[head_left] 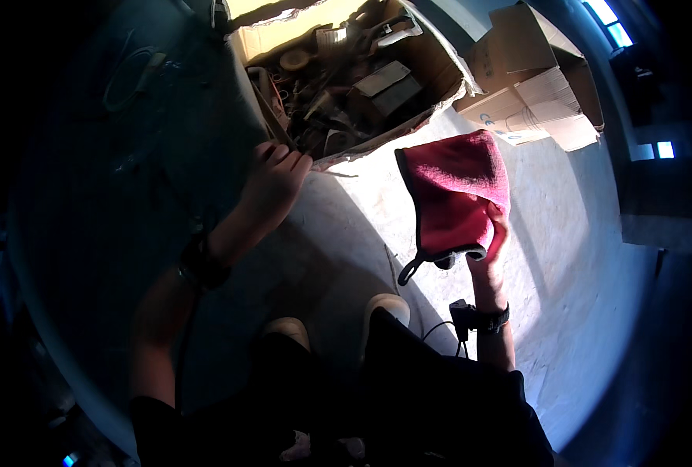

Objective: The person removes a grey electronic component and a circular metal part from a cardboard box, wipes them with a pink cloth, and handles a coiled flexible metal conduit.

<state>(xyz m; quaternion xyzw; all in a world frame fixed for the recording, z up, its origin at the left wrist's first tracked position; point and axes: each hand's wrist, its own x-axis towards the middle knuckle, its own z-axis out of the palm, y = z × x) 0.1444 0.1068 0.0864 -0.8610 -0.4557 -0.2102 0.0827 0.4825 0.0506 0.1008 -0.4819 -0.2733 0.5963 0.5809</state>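
Note:
My right hand (498,237) grips a red cloth (456,187) with dark edging and a small hanging loop, and holds it up over the sunlit floor. The cloth hides part of the fingers. At the near left corner of an open cardboard box (385,144), the fingers of my left hand (277,180) are curled over the edge. Inside the box lies a jumble of dark, worn parts, with a small carton (387,87) on top. Most of those parts are too shadowed to name.
An open brown carton (529,86) with raised flaps stands to the right of the box. A coiled cable or hose (132,78) lies in the dim area at far left. My shoes (388,306) are on the floor below. Deep shadow covers the left side.

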